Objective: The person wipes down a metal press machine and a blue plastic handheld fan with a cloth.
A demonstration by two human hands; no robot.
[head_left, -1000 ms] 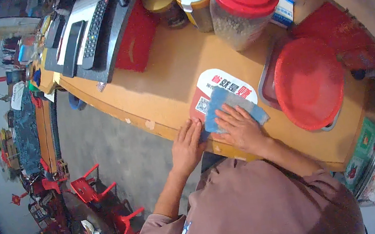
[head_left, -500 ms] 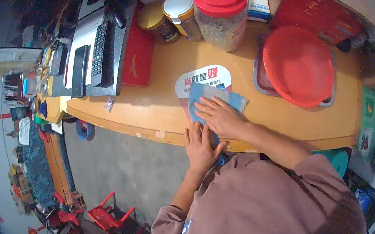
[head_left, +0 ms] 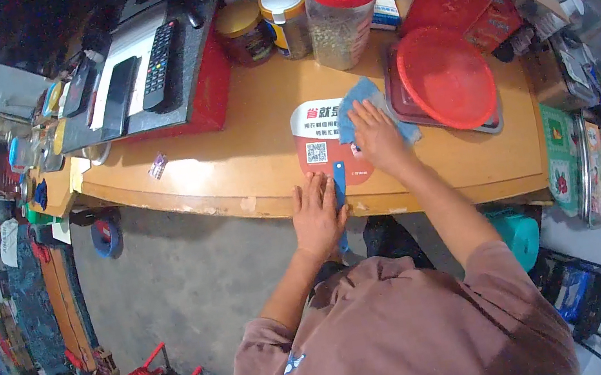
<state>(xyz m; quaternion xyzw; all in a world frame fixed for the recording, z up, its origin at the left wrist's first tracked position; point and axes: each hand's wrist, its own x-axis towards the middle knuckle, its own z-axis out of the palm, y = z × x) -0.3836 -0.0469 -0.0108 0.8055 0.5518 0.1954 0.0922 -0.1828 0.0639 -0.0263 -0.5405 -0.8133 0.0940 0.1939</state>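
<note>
A white-and-red hand fan with a blue handle lies flat near the table's front edge. The handle points toward me and passes over that edge. My left hand rests palm down at the fan's lower left, fingers stretched out flat, the thumb beside the handle. A light blue cloth is under my right hand, which keeps its fingers close together on it. The cloth covers the fan's right side and reaches onto the tabletop. My right palm hides part of the cloth.
On the wooden table, a red plastic basin sits on a tray to the right. Along the back stand a red-lidded jar, a white-lidded jar and a gold-lidded jar. A remote control lies on the raised dark shelf.
My right hand has slid the cloth rightward, away from my left hand, uncovering the fan's middle and lower part. My left hand stays at the fan's lower edge. The view has shifted slightly.
</note>
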